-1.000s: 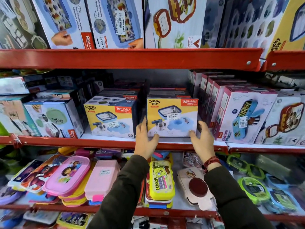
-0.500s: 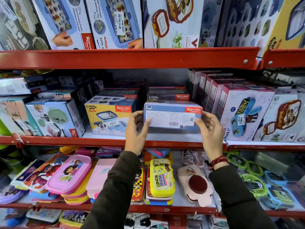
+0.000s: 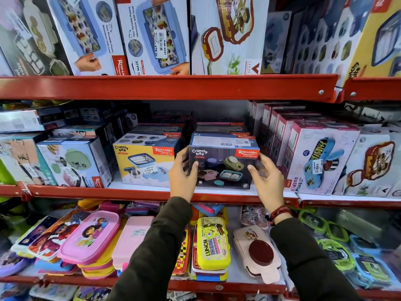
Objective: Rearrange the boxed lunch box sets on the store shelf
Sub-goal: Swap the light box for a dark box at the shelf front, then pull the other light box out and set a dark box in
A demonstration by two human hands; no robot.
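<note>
A Crunchy Bite boxed lunch set [image 3: 223, 164] stands on the red middle shelf [image 3: 130, 193], its dark printed face towards me and a barcode label on top. My left hand [image 3: 183, 170] grips its left side, thumb on the front. On the box's right side is my right hand [image 3: 267, 179], fingers spread and thumb on the front face. A second Crunchy Bite box [image 3: 143, 161], yellow face forward, stands just left of it. More boxes of the same brand are stacked behind both.
Pink Kidzee Plus boxes [image 3: 321, 157] stand in a row close on the right. A green lunch set box [image 3: 71, 161] is on the left. Large boxes [image 3: 152, 35] fill the top shelf. Loose lunch boxes, one yellow [image 3: 211, 242], lie on the lower shelf.
The box between my hands has been turned over: first its yellow front faced me, then its barcode side, now its dark face. Both hands stayed on its sides.
</note>
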